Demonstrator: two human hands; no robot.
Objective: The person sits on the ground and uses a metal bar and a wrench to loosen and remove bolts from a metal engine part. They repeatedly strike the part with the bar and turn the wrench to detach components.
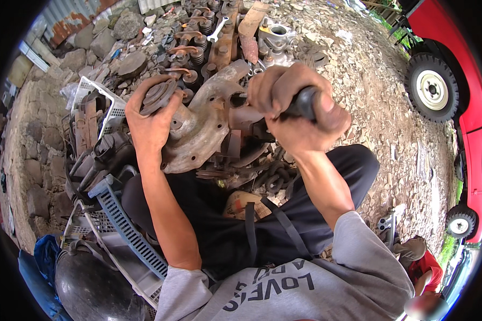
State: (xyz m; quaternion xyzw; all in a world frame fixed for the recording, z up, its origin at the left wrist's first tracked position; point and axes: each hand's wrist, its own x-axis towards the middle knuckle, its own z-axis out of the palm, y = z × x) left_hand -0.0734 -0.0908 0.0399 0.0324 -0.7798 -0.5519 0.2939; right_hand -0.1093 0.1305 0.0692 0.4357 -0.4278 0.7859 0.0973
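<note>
A grey-brown exhaust manifold (pixel 203 136) with bolt holes lies tilted in front of my crossed legs. My left hand (pixel 149 120) is closed around a round, stepped metal piece (pixel 158 98) at the manifold's left side; whether the two are joined I cannot tell. Raised to the right, my right hand (pixel 305 109) makes a fist around a black-handled tool (pixel 305 102). Only the rounded end of that handle shows clearly; the working end is hidden behind my fingers. Below the manifold lie a rusty block (pixel 234 144) and a dark chain (pixel 277 176).
Beyond my hands stands a row of valve springs (pixel 197 56) with a wrench (pixel 218 29) on top. A white plastic crate (pixel 112 101) with metal parts is at left, above a black helmet (pixel 93 283). A red vehicle (pixel 466 107) stands at right; another person (pixel 426 273) sits lower right.
</note>
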